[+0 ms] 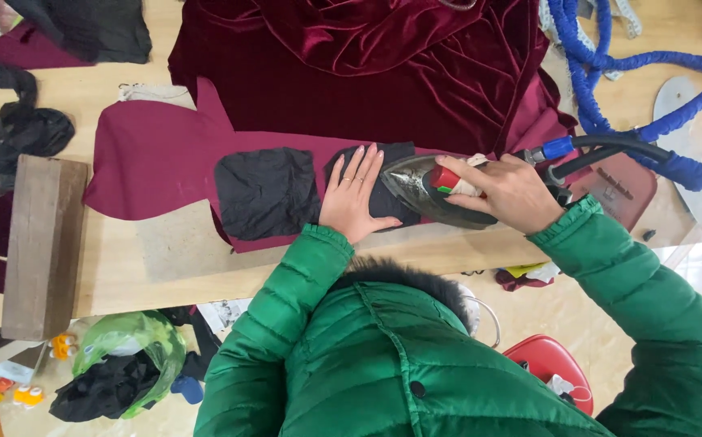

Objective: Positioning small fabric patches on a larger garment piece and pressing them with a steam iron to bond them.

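Observation:
My left hand (353, 194) lies flat, fingers apart, on a black fabric patch (383, 194) that rests on a cut maroon cloth piece (153, 158). A second black patch (266, 193) lies just left of it. My right hand (505, 193) grips the handle of a steam iron (424, 188), whose pointed metal sole faces left and sits on the black patch beside my left fingertips. Both arms wear green padded sleeves.
A heap of dark red velvet (367, 65) lies behind the work. Blue-wrapped hoses (610, 65) run from the iron at the right. A wooden block (40, 243) stands at the left, dark fabric (23, 133) beyond it. Below the table edge are a green bag (128, 360) and a red stool (549, 360).

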